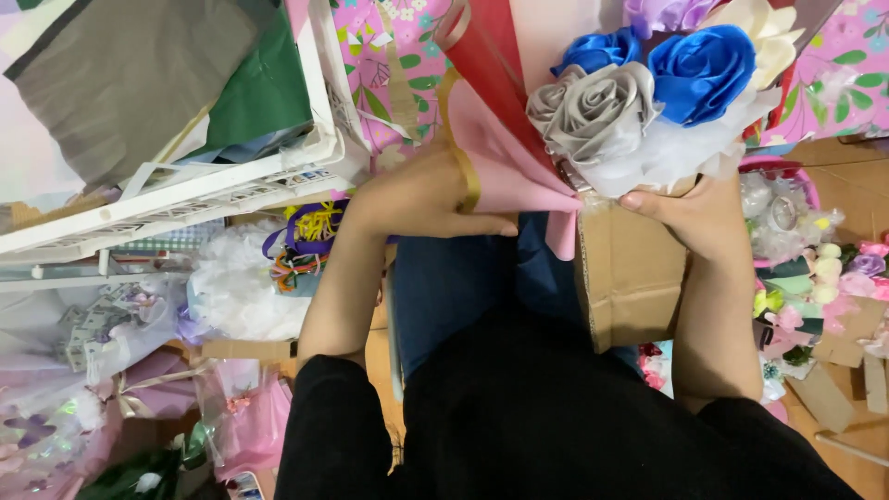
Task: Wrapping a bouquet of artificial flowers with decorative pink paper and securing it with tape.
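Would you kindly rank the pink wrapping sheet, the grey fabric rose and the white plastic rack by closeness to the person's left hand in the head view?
1. Pink wrapping sheet: touching the left hand, at its right.
2. Grey fabric rose: up and right, in the bouquet.
3. White plastic rack: to the left; close to the rose's distance, so this order is uncertain.

Floor [838,167] w/ cardboard scraps [838,370], ribbons [306,245]

View: one camera only, worn on the person's head.
Direction: it looks steeply down over the black-sleeved arms and blue-trousered lap to the floor.
Nearness: close; the left hand [421,199] and right hand [690,218] sit mid-frame, and the bouquet of grey and blue fabric roses [639,88] runs past the top edge.
Edges: a white plastic slatted rack [185,190] fills the upper left.
Shared ground: nothing to compare, with a single view.
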